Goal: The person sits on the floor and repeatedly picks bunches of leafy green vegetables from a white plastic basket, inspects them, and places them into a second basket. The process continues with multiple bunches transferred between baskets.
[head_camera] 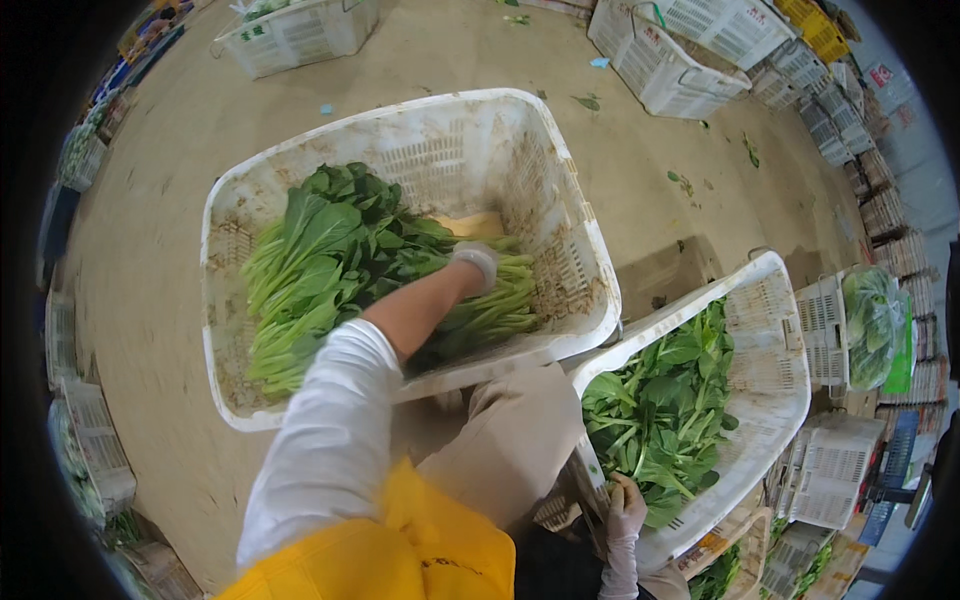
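Note:
My left hand (475,262), in a thin whitish glove, reaches down into a white plastic crate (559,247). It lies on the stems of leafy greens (307,285), its fingers hidden, so I cannot tell whether it grips any. The greens are laid in bunches, with pale stems towards the crate's sides. At the lower right, my gloved right hand (625,510) is by the near edge of a second white crate (766,322). Its bent fingertips touch loose leafy greens (664,405) there; whether they hold a stem is unclear.
A tan piece (472,225) shows beneath the greens in the first crate. More white crates (300,41) stand at the back, including a stack (675,67). Fallen leaves (587,102) dot the concrete floor. A bag of greens (874,315) sits on a crate at right.

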`<state>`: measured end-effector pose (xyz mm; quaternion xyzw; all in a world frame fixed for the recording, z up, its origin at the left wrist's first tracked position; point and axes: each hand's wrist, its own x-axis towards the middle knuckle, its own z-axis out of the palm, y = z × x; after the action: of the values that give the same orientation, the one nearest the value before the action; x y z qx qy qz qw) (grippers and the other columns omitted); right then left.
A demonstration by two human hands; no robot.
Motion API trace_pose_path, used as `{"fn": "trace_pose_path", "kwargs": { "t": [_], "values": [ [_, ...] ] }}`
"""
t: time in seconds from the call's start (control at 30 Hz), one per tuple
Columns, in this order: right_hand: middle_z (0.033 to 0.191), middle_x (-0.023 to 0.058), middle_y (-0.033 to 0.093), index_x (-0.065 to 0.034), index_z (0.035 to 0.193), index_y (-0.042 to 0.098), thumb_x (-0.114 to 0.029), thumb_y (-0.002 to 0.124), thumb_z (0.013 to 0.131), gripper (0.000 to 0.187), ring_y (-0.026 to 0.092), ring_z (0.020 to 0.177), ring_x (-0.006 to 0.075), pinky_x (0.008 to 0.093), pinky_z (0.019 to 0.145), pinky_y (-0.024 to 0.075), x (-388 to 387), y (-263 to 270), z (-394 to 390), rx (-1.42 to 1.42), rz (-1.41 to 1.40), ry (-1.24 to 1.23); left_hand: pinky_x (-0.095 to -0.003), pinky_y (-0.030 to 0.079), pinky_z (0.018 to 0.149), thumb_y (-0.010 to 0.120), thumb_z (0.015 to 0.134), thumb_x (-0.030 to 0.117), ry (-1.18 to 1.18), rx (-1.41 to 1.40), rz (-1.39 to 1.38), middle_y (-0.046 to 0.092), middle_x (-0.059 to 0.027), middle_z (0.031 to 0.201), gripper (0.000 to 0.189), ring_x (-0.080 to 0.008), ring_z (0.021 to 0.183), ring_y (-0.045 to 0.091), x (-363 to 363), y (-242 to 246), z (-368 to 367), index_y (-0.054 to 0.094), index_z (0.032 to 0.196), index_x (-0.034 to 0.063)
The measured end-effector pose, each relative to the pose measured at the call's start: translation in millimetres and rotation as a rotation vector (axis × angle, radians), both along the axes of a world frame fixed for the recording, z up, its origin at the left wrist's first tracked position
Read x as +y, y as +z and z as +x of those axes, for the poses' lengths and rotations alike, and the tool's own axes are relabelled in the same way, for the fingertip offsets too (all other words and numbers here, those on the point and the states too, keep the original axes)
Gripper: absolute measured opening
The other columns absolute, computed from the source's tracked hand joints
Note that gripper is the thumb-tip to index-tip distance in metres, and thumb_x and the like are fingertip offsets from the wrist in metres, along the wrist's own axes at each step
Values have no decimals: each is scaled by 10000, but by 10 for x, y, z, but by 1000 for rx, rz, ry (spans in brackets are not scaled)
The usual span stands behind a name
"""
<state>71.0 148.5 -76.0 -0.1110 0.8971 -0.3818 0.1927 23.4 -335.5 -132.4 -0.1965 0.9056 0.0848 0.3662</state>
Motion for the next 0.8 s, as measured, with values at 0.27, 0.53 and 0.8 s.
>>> {"fn": "trace_pose_path", "kwargs": {
  "t": [0.27, 0.53, 0.8],
  "values": [
    [744, 94, 656, -20, 962, 655, -43, 524, 857, 170, 637, 662, 179, 282, 619, 500, -66, -26, 30, 62, 69, -96, -474, 358, 981, 723, 697, 513, 271, 227, 9, 437, -160, 1325, 761, -342, 1223, 412, 106, -1432, -52, 455, 1228, 38],
    [695, 96, 649, -27, 930, 653, -30, 519, 846, 158, 638, 613, 182, 278, 573, 497, -225, 72, -24, 91, 141, -99, -566, 126, 1088, 696, 586, 667, 154, 444, -50, 340, -144, 1390, 978, -343, 1330, 241, 17, -1680, 83, 410, 1298, 60],
    [845, 130, 672, -46, 939, 657, -46, 558, 818, 155, 657, 705, 259, 322, 660, 511, -52, 10, -9, 228, 137, 21, -433, 307, 1048, 624, 743, 609, 502, 546, 367, 405, -188, 1377, 879, -329, 1262, 399, -224, -1013, -204, 382, 1355, 26]
  ]
}}
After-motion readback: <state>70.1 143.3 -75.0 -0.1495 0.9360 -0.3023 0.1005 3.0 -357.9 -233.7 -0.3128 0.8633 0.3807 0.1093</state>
